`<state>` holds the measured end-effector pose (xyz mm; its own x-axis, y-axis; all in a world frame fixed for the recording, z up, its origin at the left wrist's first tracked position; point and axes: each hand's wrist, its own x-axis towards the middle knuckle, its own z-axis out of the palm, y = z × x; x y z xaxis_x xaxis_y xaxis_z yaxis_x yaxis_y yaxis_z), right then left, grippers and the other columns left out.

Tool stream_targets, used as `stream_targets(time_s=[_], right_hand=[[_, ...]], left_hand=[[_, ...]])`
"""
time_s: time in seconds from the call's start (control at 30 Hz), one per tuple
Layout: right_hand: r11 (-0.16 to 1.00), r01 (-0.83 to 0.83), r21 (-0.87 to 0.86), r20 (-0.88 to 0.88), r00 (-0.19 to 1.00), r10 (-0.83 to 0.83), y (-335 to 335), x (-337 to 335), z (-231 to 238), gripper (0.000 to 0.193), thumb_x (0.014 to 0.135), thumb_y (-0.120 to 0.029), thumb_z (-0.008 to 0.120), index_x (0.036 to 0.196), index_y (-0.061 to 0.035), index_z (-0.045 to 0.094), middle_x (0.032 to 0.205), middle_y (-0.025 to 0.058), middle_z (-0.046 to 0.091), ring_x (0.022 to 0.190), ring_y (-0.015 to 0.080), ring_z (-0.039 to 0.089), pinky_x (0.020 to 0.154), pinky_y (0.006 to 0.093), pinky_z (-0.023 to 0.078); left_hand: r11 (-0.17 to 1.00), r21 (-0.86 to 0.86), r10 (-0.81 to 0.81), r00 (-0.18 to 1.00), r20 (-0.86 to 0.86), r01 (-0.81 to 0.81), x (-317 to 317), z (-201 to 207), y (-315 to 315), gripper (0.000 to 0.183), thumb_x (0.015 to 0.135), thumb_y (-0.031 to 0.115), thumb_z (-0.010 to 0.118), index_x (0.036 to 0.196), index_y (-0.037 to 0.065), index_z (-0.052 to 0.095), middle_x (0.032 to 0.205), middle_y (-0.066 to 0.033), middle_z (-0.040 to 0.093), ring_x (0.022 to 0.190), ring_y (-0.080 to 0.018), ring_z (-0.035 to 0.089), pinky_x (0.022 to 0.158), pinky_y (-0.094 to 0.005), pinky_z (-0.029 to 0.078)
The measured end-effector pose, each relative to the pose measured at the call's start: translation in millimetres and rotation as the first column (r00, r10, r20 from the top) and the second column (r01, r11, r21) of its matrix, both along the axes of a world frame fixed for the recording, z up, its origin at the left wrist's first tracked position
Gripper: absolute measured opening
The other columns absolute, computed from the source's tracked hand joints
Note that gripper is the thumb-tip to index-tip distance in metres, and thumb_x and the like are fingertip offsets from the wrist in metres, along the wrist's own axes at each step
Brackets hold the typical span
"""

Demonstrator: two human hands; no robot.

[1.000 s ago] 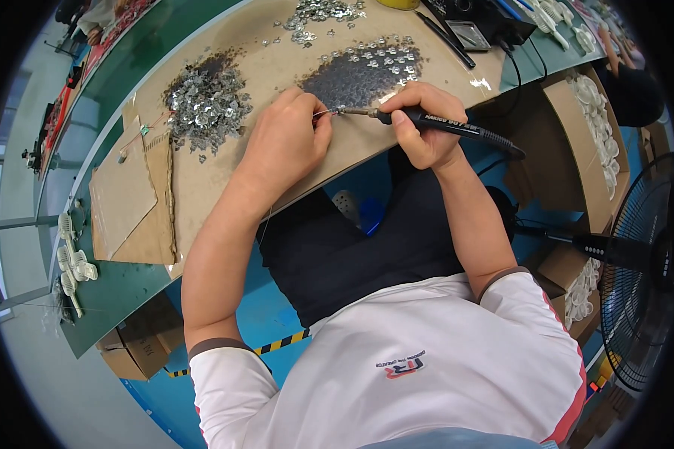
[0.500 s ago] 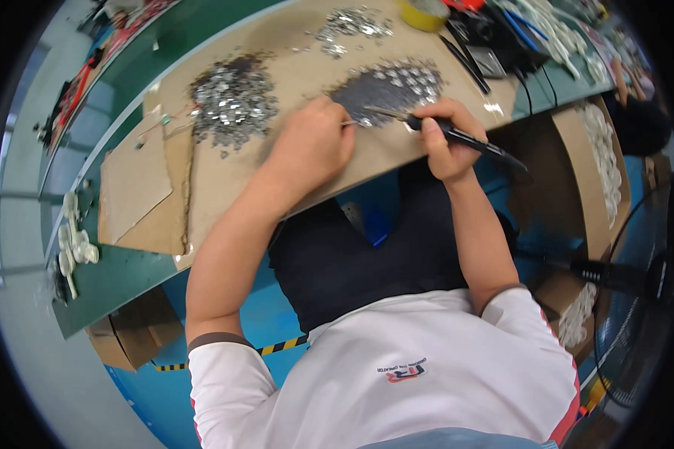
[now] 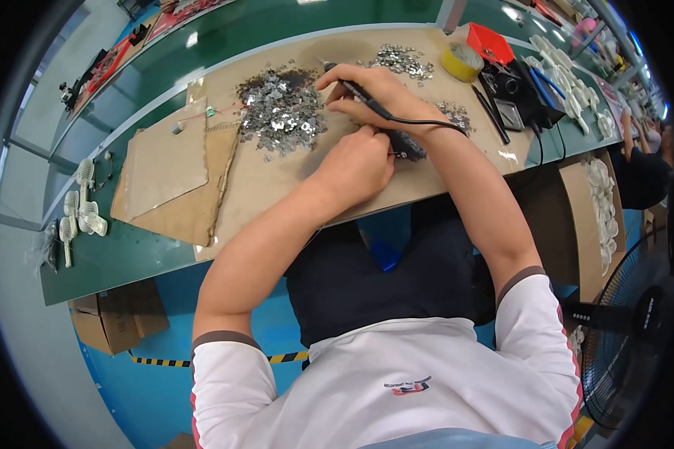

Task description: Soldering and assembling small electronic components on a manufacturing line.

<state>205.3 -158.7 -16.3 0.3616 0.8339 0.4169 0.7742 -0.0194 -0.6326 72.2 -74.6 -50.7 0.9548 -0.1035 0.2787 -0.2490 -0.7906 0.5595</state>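
Observation:
My right hand [image 3: 388,91] is closed around the black handle of a soldering iron [image 3: 363,96], held above the work surface by the right edge of a heap of small shiny metal pieces [image 3: 281,112]. The iron's tip end points up and left, and I cannot make it out clearly. Just below, my left hand [image 3: 356,166] is closed in a pinch on a thin solder wire [image 3: 399,154], whose short end sticks out to the right. Beyond those fingertips lies a dark patch [image 3: 412,147] with metal pieces [image 3: 454,114] at its far side, partly hidden by my right arm.
More metal pieces [image 3: 404,60] lie at the back, near a yellow tape roll [image 3: 462,61] and a red tray [image 3: 490,43]. A black soldering station [image 3: 520,90] stands at right. Cardboard sheets [image 3: 168,176] lie left; white fan-shaped parts [image 3: 90,217] sit beyond them.
My right hand has moved left with the soldering iron, from the dark patch toward the left heap, and the iron now points away. The whole view has shifted; my left hand still pinches near the patch.

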Motion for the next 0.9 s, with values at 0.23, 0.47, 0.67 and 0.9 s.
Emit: stream_targets(time_s=[0.23,0.47,0.67,0.9], right_hand=[[0.993,-0.050,-0.109,-0.063,0.997,0.043,25,10,-12,0.036,0.082,-0.005,0.075,0.117,-0.0099,0.067,0.088,0.0089,0.077,0.082,0.0232,0.073,0.078,0.0339,0.058],[0.978,0.169,0.123,-0.009,0.985,-0.170,-26,-1,-9,0.036,0.082,-0.003,0.074,0.117,-0.0095,0.067,0.085,0.0090,0.075,0.077,0.0215,0.072,0.074,0.0318,0.058],[0.904,0.392,0.170,-0.056,0.920,-0.388,-97,-42,-27,0.036,0.081,0.007,0.075,0.115,-0.0034,0.068,0.088,0.0068,0.073,0.078,0.0120,0.069,0.072,0.0251,0.056],[0.906,0.366,0.214,0.071,0.919,-0.388,-112,-43,-40,0.034,0.078,0.007,0.077,0.110,-0.0046,0.071,0.084,0.0074,0.071,0.075,0.0172,0.067,0.069,0.0288,0.055]], left_hand=[[1.000,0.015,0.001,1.000,-0.018,0.000,1,-2,2,0.016,0.088,0.013,0.069,0.094,-0.001,0.073,0.101,-0.0239,0.069,0.096,-0.0412,0.068,0.088,-0.0486,0.054],[1.000,-0.025,-0.017,0.999,-0.048,0.016,0,4,1,0.019,0.091,0.016,0.067,0.095,-0.001,0.072,0.106,-0.0242,0.067,0.097,-0.0447,0.067,0.088,-0.0517,0.053],[0.999,-0.032,-0.012,0.999,-0.052,0.010,-3,9,-1,0.018,0.090,0.016,0.069,0.093,-0.001,0.072,0.102,-0.0212,0.066,0.094,-0.0415,0.067,0.085,-0.0488,0.054],[0.997,0.015,0.075,0.991,0.112,-0.077,-15,43,19,0.022,0.083,0.016,0.078,0.094,-0.002,0.073,0.092,-0.0192,0.068,0.087,-0.0376,0.068,0.078,-0.0446,0.055]])
